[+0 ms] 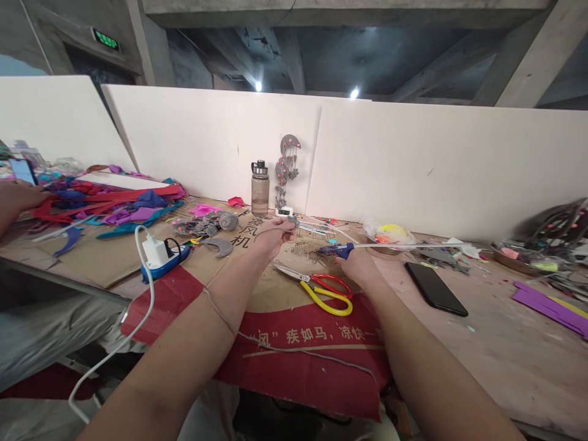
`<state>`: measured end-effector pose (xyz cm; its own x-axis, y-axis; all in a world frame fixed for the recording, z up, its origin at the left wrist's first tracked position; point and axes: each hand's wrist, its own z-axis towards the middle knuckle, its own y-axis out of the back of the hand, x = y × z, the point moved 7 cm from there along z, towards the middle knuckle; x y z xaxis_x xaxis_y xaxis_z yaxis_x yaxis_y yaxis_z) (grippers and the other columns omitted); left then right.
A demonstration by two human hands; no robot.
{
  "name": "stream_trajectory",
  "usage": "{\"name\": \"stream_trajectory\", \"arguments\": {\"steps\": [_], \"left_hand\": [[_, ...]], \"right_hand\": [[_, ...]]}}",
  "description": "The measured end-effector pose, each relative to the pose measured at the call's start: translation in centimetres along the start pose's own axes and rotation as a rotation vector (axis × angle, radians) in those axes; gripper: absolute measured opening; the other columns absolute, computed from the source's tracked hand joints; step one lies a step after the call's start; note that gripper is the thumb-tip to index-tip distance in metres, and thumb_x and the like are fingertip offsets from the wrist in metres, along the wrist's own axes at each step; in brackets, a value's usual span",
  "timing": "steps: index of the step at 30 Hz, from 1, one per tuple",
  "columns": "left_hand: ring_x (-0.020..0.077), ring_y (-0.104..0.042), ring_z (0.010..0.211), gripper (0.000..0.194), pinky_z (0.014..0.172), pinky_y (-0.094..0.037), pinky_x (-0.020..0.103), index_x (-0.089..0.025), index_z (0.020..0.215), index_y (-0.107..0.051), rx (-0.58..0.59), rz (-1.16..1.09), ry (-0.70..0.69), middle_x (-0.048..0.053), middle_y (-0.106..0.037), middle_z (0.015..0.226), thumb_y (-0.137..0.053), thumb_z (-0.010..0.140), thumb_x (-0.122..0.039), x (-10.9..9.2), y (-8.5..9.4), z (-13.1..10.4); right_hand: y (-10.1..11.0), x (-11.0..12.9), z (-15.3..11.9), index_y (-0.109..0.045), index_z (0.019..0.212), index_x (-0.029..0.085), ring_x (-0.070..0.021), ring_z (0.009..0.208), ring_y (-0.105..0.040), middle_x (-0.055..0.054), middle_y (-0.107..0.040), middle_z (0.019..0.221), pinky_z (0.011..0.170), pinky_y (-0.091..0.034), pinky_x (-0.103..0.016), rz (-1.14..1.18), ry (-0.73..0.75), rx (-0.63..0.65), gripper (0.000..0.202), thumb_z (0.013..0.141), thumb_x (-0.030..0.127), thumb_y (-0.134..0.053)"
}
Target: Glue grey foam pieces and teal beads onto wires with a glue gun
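My left hand [274, 236] is pinched closed on a small grey felt piece [293, 220]; its exact shape is too small to make out. A grey yarn [312, 353] loops over my left forearm and trails across the red cardboard. My right hand [361, 267] is wrapped round a blue hot glue gun [337, 250], its nozzle pointing left toward my left hand. A long white glue stick [408, 245] sticks out of the gun's back. Scissors [328, 294] with one red and one yellow handle lie between my forearms, blades toward the left hand.
A black phone [435, 288] lies to the right. A water bottle [260, 190] stands near the white board, by a hanging grey moon ornament [289, 162]. Left are a ball of grey yarn [228, 220], a power strip [166, 263], felt scraps [133, 199] and another person's hand [21, 199].
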<state>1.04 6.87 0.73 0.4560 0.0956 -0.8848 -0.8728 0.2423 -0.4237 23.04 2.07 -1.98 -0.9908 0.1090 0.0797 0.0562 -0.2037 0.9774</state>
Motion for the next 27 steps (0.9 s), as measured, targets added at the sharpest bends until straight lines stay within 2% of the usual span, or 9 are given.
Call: {"name": "stream_trajectory", "arguments": {"steps": [3, 5, 7, 9, 11, 15, 20, 24, 27], "left_hand": [[0.0054, -0.048, 0.050, 0.014, 0.043, -0.036, 0.018, -0.010, 0.068, -0.065, -0.021, 0.056, 0.002, 0.001, -0.059, 0.063, -0.078, 0.064, -0.014, 0.1, 0.3, 0.0], [0.0051, -0.047, 0.050, 0.020, 0.043, -0.035, 0.018, -0.011, 0.070, -0.065, -0.037, 0.086, -0.005, 0.001, -0.058, 0.063, -0.081, 0.061, -0.020, 0.1, 0.6, 0.1], [0.0050, -0.047, 0.050, 0.026, 0.043, -0.036, 0.018, -0.012, 0.069, -0.064, -0.053, 0.097, -0.023, 0.000, -0.058, 0.063, -0.084, 0.057, -0.025, -0.1, 1.0, 0.3], [0.0055, -0.048, 0.052, 0.031, 0.044, -0.037, 0.018, -0.013, 0.068, -0.063, -0.073, 0.100, -0.042, 0.000, -0.058, 0.064, -0.086, 0.053, -0.028, -0.3, 1.4, 0.5], [0.0062, -0.050, 0.055, 0.034, 0.046, -0.038, 0.018, -0.013, 0.068, -0.064, -0.088, 0.108, -0.057, 0.001, -0.060, 0.067, -0.087, 0.051, -0.032, -0.4, 1.9, 0.8], [0.0062, -0.052, 0.057, 0.038, 0.049, -0.038, 0.018, -0.014, 0.073, -0.066, -0.096, 0.118, -0.069, 0.002, -0.062, 0.071, -0.088, 0.050, -0.035, -0.4, 2.6, 1.2], [0.0050, -0.050, 0.055, 0.033, 0.050, -0.036, 0.017, -0.014, 0.072, -0.066, -0.160, 0.078, -0.089, 0.000, -0.062, 0.067, -0.088, 0.052, -0.028, -0.9, 3.6, 1.4], [0.0048, -0.049, 0.053, 0.026, 0.049, -0.036, 0.018, -0.015, 0.073, -0.065, -0.226, 0.034, -0.081, -0.001, -0.062, 0.067, -0.085, 0.056, -0.021, -1.2, 4.4, 1.6], [0.0049, -0.048, 0.051, 0.020, 0.049, -0.036, 0.017, -0.015, 0.072, -0.065, -0.248, -0.008, -0.080, -0.002, -0.060, 0.064, -0.080, 0.060, -0.015, -1.3, 4.8, 1.7]], "right_hand": [[1.9, 1.2, -1.1, -0.065, 0.104, 0.008, -0.0302, 0.103, -0.061, -0.024, -0.066, 0.108, 0.080, -0.043, -0.035, -0.052, -0.031, -0.035, 0.037, 0.090, 0.037, -0.048], [2.2, 3.2, -2.1, -0.067, 0.097, 0.015, -0.0231, 0.091, -0.063, -0.014, -0.070, 0.096, 0.073, -0.043, -0.029, 0.053, 0.080, 0.067, 0.030, 0.090, 0.036, -0.047], [1.7, 5.0, -3.3, -0.067, 0.091, 0.021, -0.0181, 0.077, -0.063, -0.006, -0.070, 0.085, 0.062, -0.040, -0.026, 0.124, 0.193, 0.247, 0.025, 0.087, 0.039, -0.051], [1.3, 6.4, -4.6, -0.066, 0.091, 0.022, -0.0171, 0.077, -0.062, -0.004, -0.069, 0.088, 0.059, -0.037, -0.025, 0.117, 0.302, 0.367, 0.019, 0.082, 0.035, -0.057], [1.0, 7.0, -5.4, -0.064, 0.094, 0.020, -0.0180, 0.081, -0.061, -0.005, -0.068, 0.095, 0.060, -0.036, -0.025, 0.066, 0.369, 0.412, 0.020, 0.077, 0.029, -0.061], [0.8, 7.2, -5.8, -0.057, 0.106, 0.020, -0.0197, 0.080, -0.061, -0.008, -0.067, 0.099, 0.058, -0.035, -0.025, 0.025, 0.395, 0.407, 0.034, 0.073, 0.025, -0.062], [0.2, 8.1, -5.9, -0.051, 0.120, 0.016, -0.0226, 0.075, -0.064, -0.013, -0.068, 0.096, 0.054, -0.036, -0.026, 0.024, 0.402, 0.401, 0.052, 0.070, 0.023, -0.062], [-0.1, 8.3, -5.2, -0.051, 0.123, 0.012, -0.0265, 0.085, -0.066, -0.018, -0.067, 0.103, 0.063, -0.041, -0.028, -0.021, 0.426, 0.292, 0.054, 0.071, 0.018, -0.063], [0.5, 8.3, -4.7, -0.054, 0.125, 0.018, -0.0246, 0.093, -0.065, -0.016, -0.067, 0.107, 0.074, -0.043, -0.028, 0.049, 0.486, 0.167, 0.048, 0.077, 0.016, -0.059]]}}
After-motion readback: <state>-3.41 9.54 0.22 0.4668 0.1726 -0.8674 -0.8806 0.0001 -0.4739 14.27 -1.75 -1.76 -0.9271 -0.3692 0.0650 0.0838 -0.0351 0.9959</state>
